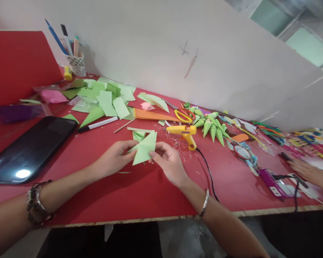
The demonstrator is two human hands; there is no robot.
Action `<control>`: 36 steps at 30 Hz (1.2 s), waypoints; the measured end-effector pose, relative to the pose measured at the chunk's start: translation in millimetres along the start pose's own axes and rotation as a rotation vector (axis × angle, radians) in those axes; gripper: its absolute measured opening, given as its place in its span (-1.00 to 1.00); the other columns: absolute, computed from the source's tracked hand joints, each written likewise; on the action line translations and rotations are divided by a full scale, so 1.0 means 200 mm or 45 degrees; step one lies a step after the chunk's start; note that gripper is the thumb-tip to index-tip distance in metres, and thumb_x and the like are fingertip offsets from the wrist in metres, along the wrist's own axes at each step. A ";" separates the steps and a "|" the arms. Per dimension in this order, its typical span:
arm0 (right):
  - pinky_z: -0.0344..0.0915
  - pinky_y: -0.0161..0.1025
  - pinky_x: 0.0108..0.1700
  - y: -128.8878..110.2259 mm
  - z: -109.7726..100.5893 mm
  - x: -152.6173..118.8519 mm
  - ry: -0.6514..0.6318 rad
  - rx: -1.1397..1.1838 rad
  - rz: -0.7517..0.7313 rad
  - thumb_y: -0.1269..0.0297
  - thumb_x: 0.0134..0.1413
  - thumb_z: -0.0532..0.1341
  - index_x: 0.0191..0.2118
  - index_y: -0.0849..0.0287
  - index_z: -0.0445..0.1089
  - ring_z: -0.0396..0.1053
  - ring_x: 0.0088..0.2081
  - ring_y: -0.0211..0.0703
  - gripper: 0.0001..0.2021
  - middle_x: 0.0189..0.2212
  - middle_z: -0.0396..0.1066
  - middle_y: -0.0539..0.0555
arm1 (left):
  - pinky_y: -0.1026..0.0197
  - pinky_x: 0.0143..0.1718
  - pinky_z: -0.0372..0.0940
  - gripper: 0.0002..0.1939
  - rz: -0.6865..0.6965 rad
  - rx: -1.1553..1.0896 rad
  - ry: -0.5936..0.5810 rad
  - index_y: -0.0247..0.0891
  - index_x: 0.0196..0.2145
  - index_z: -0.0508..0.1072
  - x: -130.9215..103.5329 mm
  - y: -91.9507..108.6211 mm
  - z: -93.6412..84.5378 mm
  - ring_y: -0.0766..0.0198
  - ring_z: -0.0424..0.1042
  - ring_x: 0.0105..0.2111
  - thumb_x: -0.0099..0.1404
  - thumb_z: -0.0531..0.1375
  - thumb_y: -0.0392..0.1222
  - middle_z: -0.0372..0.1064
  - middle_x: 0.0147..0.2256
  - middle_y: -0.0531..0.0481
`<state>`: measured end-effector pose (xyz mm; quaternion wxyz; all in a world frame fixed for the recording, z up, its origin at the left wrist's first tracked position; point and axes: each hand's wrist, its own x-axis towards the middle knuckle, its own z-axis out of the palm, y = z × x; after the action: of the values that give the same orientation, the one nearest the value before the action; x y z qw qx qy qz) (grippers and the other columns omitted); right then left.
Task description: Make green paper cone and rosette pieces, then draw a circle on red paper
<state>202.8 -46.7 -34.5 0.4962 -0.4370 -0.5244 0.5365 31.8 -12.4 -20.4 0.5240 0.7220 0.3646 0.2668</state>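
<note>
Between my two hands is a light green piece of folded paper point(145, 148), held above the red table. My left hand point(120, 156) pinches its left edge between thumb and fingers. On the other side, my right hand point(169, 161) grips the paper's right edge, thumb in front and fingers partly behind. Just beyond the paper lie some green paper strips point(140, 132). A yellow glue gun point(183, 134) rests on its side to the right of my right hand, its black cord trailing toward the table's front edge.
A dark phone or tablet point(32, 148) lies at left, near a marker point(98, 124). Green paper pieces point(104, 100), scissors point(184, 115) and green paper cones point(212, 127) sit along the wall. At far right, another person's hand point(309, 170) is near a purple power strip point(273, 183).
</note>
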 end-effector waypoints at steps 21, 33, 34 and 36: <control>0.16 -0.39 -0.54 -0.01 0.00 -0.01 0.058 -0.235 -0.016 0.20 -0.11 0.24 -0.49 0.16 0.17 0.19 -0.60 -0.40 -0.78 -0.63 0.20 -0.14 | 0.37 -0.55 0.14 -0.74 -0.176 -0.043 -0.250 -0.27 -0.31 0.34 -0.02 0.01 0.02 0.41 0.25 -0.58 0.23 0.00 -0.04 0.38 -0.51 0.08; 0.16 -0.39 -0.54 -0.01 0.00 -0.02 0.045 -0.343 -0.091 0.22 0.03 0.14 -0.51 0.14 0.10 0.21 -0.62 -0.40 -0.78 -0.64 0.15 -0.14 | 0.36 -0.57 0.09 -0.70 -0.107 -0.017 -0.188 -0.26 -0.42 0.23 -0.03 0.01 0.05 0.44 0.14 -0.63 0.27 -0.06 0.02 0.21 -0.59 0.15; 0.16 -0.39 -0.54 0.00 0.00 -0.02 0.044 -0.337 -0.096 0.22 0.02 0.15 -0.51 0.14 0.10 0.22 -0.62 -0.40 -0.78 -0.64 0.16 -0.14 | 0.36 -0.57 0.09 -0.69 -0.091 -0.022 -0.176 -0.26 -0.44 0.22 -0.03 0.01 0.05 0.44 0.13 -0.62 0.27 -0.07 0.02 0.19 -0.60 0.15; 0.17 -0.40 -0.55 0.00 0.00 -0.02 0.038 -0.311 -0.100 0.23 0.01 0.16 -0.51 0.14 0.10 0.22 -0.62 -0.41 -0.78 -0.63 0.16 -0.14 | 0.37 -0.58 0.07 -0.67 -0.079 -0.034 -0.142 -0.26 -0.47 0.20 -0.03 0.01 0.05 0.45 0.11 -0.62 0.27 -0.07 0.03 0.13 -0.61 0.16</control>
<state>203.6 -50.2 -34.6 0.4678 -0.4811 -0.5951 0.4422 36.6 -24.5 -21.9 0.5611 0.7170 0.3536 0.2146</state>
